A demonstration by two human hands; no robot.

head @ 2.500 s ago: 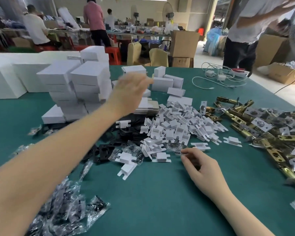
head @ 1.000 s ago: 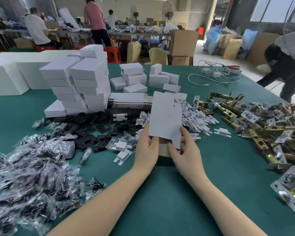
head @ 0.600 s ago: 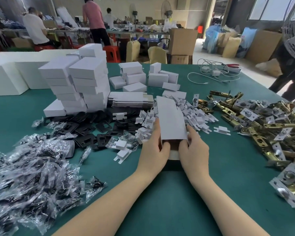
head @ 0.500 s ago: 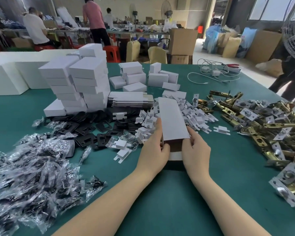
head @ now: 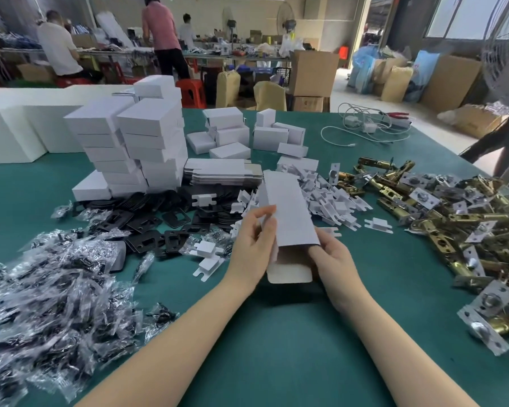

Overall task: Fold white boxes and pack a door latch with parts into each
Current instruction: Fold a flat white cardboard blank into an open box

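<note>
A white box blank (head: 288, 212), opened into a long sleeve, tilts up above the green table (head: 276, 348) at centre, its near flap (head: 288, 273) hanging open. My left hand (head: 254, 245) grips its left side, fingers curled round a side flap. My right hand (head: 331, 259) holds the near right end, fingers reaching into the opening. Brass door latches (head: 453, 224) are heaped at the right. White card inserts (head: 326, 198) lie behind the box, black plates (head: 165, 227) to the left, bagged parts (head: 50, 295) at the near left.
Stacks of folded white boxes (head: 130, 148) stand at the back left, flat blanks (head: 224, 171) beside them. A white cable and charger (head: 368, 130) lie at the far right. People work at tables behind; another person stands at the right edge.
My left hand fetched a flat blank from the pile. Both hands then opened it into a sleeve. In the last half second my left fingers moved up onto the side flap.
</note>
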